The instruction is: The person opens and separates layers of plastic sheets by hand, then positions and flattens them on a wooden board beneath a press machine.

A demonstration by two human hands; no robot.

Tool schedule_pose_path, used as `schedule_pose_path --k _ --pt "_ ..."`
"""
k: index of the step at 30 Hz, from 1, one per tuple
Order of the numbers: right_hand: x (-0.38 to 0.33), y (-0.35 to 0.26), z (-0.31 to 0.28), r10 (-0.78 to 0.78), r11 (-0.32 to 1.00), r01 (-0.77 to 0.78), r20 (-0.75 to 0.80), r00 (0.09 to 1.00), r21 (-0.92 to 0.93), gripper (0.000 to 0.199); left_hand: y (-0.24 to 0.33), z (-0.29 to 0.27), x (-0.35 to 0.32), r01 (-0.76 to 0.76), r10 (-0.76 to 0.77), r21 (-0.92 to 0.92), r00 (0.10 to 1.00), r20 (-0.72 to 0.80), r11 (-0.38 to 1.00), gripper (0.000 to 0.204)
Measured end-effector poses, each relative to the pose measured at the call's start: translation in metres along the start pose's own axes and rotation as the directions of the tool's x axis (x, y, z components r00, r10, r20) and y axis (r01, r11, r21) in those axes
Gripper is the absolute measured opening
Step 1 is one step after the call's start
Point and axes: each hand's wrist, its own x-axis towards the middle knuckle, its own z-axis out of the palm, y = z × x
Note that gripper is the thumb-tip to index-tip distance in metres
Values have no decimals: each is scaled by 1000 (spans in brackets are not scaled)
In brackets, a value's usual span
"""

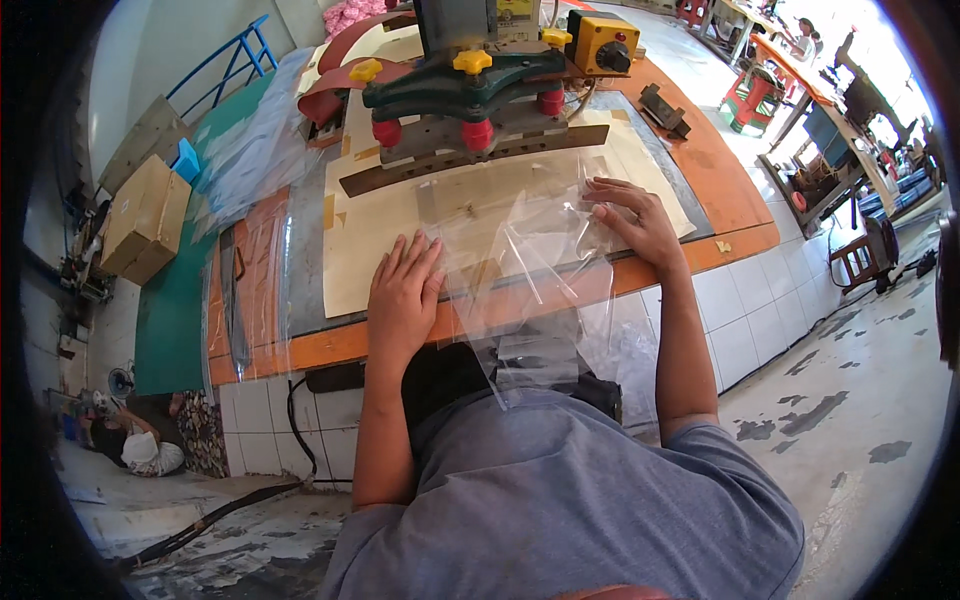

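shirt [570,490], grey, nearest. clear plastic film [530,270] just beyond, lying across front of pale board [345,260], lower part hanging over edge of orange table [330,350]. left hand [403,290]: palm down, fingers loosely spread, at film's left side. right hand [640,222]: fingers bent at film's upper right; cannot tell if thumb pinches it. beyond, thin metal strip [480,160], then green press [465,95] with 3 yellow knobs [473,62], 3 red feet [476,135]. farther right, yellow control box [600,42].
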Motion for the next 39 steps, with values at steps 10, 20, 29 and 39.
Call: schedule_pose_path --k 10,20,29,39 --pt "-5 3 -2 35 998 -33 -20 999 57 36 1 0 -1 8 -8 -8 1000 4 1000 42" --pt "-5 5 -3 -47 998 49 -44 998 49 31 -4 0 -2 -9 9 -13 1000 -18 1000 40" --pt "-10 13 -5 41 986 -24 -100 994 165 34 2 -7 -3 -69 62 -172 997 -45 983 32" --pt "-9 3 -1 62 979 -28 -163 985 204 29 6 -17 -1 33 -56 -491 998 -31 870 26"
